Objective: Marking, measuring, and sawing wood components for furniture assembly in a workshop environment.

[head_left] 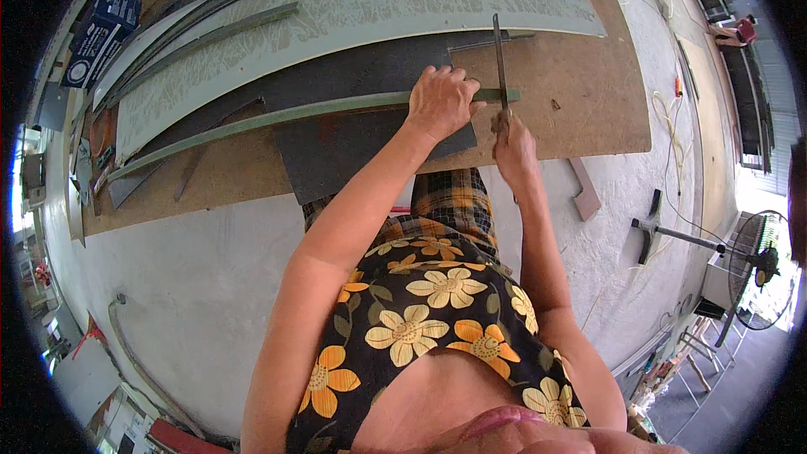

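Observation:
A long, narrow greenish strip (336,104) lies across the board on the table, reaching from the far left to just past my hands. My left hand (442,102) is closed over it near its right end, pressing it down. My right hand (514,147) is wrapped round the near end of a long thin dark blade (500,55), which points away from me. The blade crosses the strip close to its right end, just right of my left hand. Whether its edge is toothed is too small to tell. Under the strip lies a dark grey sheet (370,147).
A brown board (588,101) forms the work surface. Behind the strip lies a long pale patterned panel (361,8), with more thin strips (218,38) at the left. A dark blue box (102,34) stands far left. On the floor are an angled brown offcut (582,189) and a fan (756,271).

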Demonstrator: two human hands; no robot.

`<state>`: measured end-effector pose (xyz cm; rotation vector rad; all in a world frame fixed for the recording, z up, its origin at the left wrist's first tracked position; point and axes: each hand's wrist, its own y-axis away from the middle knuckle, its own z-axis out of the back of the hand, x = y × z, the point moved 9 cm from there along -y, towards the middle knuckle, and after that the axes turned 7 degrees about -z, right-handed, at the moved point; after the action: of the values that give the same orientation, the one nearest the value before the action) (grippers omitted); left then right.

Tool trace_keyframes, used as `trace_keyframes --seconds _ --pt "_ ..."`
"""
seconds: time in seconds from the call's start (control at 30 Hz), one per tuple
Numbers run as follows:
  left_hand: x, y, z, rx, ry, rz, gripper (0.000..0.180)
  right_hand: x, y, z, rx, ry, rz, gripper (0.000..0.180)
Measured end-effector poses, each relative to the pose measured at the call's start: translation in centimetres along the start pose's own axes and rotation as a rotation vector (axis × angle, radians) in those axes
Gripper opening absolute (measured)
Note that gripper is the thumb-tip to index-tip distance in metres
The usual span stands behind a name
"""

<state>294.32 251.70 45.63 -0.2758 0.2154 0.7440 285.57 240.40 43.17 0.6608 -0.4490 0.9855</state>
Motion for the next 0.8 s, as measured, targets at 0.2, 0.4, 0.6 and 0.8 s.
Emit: trace_keyframes --seconds 0.2,0.4,0.6,0.8 --pt "-0.1 0.2 0.5 -0.031 -0.023 -0.008 0.027 -1.7 2.0 -0.8 -0.020 -0.089 0.028 0.021" --pt "0.2 0.2 0.6 -0.005 -0.017 0.004 0.028 -2.1 5.1 -0.4 -0.012 -0.222 -0.002 0.022" --pt "0.0 0.0 0.5 -0.073 0.007 -0.025 0.034 1.3 -1.4 0.1 -0.024 -0.052 0.077 0.024" --pt "0.1 0.5 0.3 -0.092 0.033 0.010 0.026 -2.9 3.8 -1.2 0.028 -0.121 0.020 0.026"
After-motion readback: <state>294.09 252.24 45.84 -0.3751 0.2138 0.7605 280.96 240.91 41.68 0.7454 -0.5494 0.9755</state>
